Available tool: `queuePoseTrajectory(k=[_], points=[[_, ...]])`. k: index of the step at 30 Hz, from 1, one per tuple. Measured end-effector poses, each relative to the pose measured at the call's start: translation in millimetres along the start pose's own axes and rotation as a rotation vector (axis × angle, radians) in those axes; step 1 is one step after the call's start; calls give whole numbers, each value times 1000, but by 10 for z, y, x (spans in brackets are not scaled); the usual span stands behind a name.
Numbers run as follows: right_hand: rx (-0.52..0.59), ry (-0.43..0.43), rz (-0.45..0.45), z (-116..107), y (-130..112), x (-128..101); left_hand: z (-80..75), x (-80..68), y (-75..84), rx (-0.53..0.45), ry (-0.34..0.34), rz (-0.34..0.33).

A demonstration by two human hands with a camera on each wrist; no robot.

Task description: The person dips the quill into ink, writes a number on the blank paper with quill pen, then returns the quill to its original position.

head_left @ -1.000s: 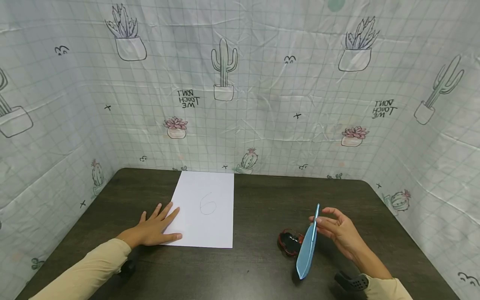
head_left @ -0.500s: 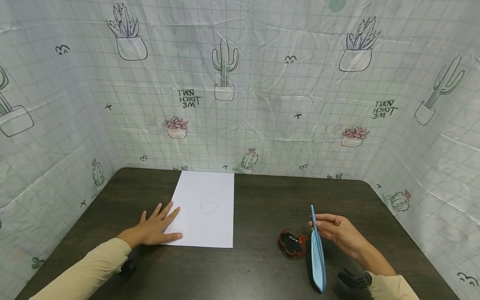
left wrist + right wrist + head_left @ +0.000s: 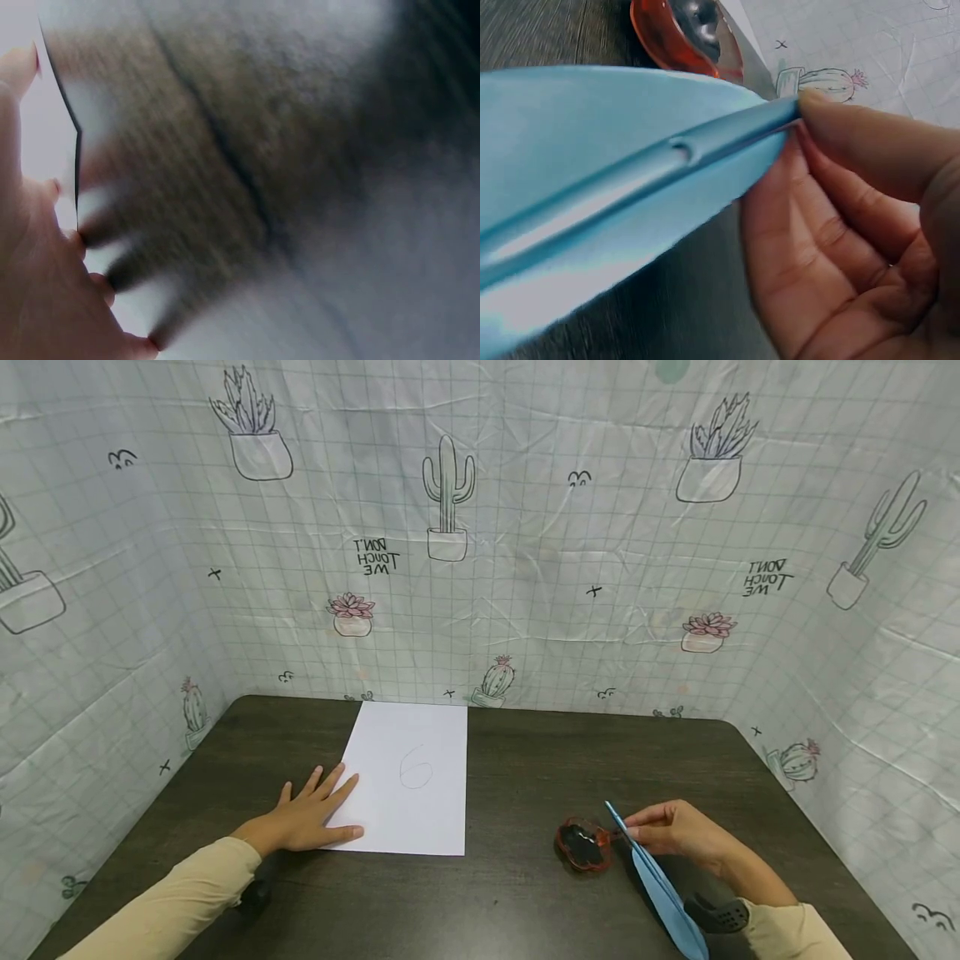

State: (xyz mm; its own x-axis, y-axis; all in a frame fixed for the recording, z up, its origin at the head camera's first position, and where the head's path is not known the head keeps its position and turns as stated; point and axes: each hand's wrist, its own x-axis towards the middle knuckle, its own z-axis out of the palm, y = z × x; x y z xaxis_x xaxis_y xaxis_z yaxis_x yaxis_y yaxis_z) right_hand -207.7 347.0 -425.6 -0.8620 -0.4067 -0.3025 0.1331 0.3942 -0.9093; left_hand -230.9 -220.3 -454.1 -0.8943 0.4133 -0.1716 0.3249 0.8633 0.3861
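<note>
Done: a faint figure was on the paper (image 3: 408, 777), left hand (image 3: 303, 818) flat, fingers spread.
Left: right hand (image 3: 678, 831) pinched the blue feather pen (image 3: 656, 885) at the ink dish (image 3: 583, 845).

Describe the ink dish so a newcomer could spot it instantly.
On the dark table, look right of the white paper, just by the right hand holding the blue feather quill. The ink dish sits there: small, shallow, red-rimmed, black inside, the only red thing around.
</note>
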Motion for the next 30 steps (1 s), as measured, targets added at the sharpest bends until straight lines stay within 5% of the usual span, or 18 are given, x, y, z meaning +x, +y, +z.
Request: queuePoseTrajectory(k=[14, 30], points=[[-99, -40, 67, 14, -23, -23, 103, 65, -131, 11, 5, -7], [-115, -36, 33, 21, 16, -16, -10, 7, 1, -1, -12, -3]])
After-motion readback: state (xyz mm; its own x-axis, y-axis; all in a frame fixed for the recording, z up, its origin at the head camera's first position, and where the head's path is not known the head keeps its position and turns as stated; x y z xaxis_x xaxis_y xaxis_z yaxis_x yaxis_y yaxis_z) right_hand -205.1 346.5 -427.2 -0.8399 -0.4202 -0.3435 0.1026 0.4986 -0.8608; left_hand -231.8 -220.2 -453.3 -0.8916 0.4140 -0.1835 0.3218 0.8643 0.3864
